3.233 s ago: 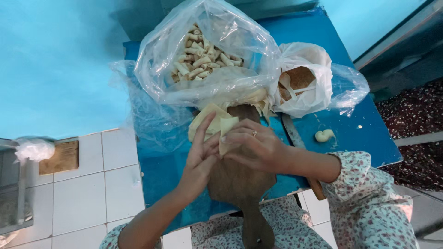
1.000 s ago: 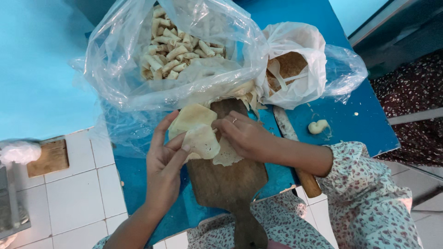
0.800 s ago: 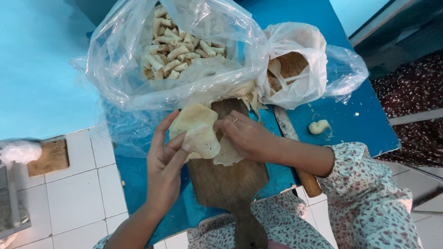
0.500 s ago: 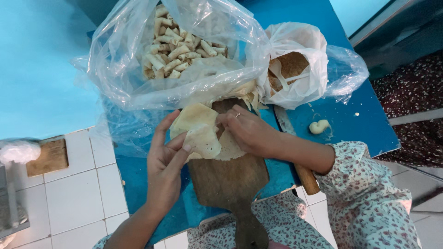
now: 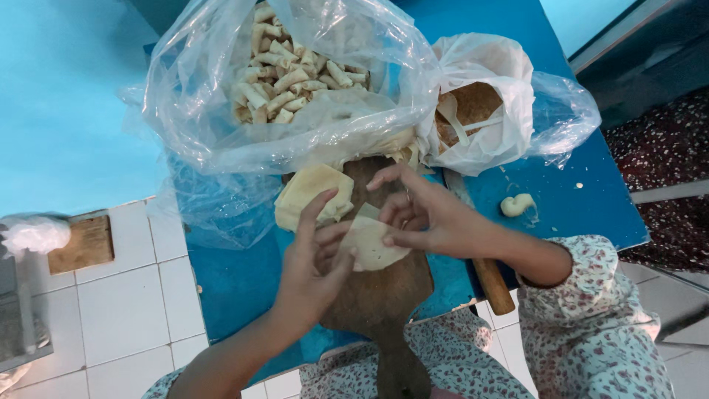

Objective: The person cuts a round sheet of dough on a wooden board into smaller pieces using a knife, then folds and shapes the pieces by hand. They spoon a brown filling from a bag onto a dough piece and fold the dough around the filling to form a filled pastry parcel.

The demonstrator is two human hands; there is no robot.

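Head view, the only one. My left hand (image 5: pixel 314 255) comes up from 7 o'clock, palm up, fingers loosely spread. My right hand (image 5: pixel 428 218) enters from 4 o'clock. Between them lies one thin, pale dough wrapper (image 5: pixel 373 242), a rough square tilted on a corner. Left fingertips sit under and against its 9 o'clock edge. Right thumb and forefinger pinch its 3 o'clock edge, with the other right fingers fanned out above it toward 11 o'clock. Grip state: left fingers apart, supporting the sheet only; right thumb and forefinger closed on the sheet.

The wrapper sits just over the wooden cutting board (image 5: pixel 377 288), whose handle points to 6 o'clock. At 10 o'clock from the wrapper, touching the left fingertips, is a stack of wrappers (image 5: pixel 310 193) lying on the board's upper left edge.

At 12 o'clock, a large clear plastic bag (image 5: pixel 221 125) holds many small rolled pastry pieces (image 5: pixel 292 74); its lower fold overhangs the top of the board. At 1 o'clock, a white plastic bag (image 5: pixel 495 125) contains a brown filling (image 5: pixel 469 103). At 3 o'clock, well apart from the hands, a small curl of dough (image 5: pixel 517 205) rests on the blue table (image 5: pixel 591 199). A wooden handle (image 5: pixel 493 284) pokes out beneath my right forearm; what it belongs to I cannot tell.
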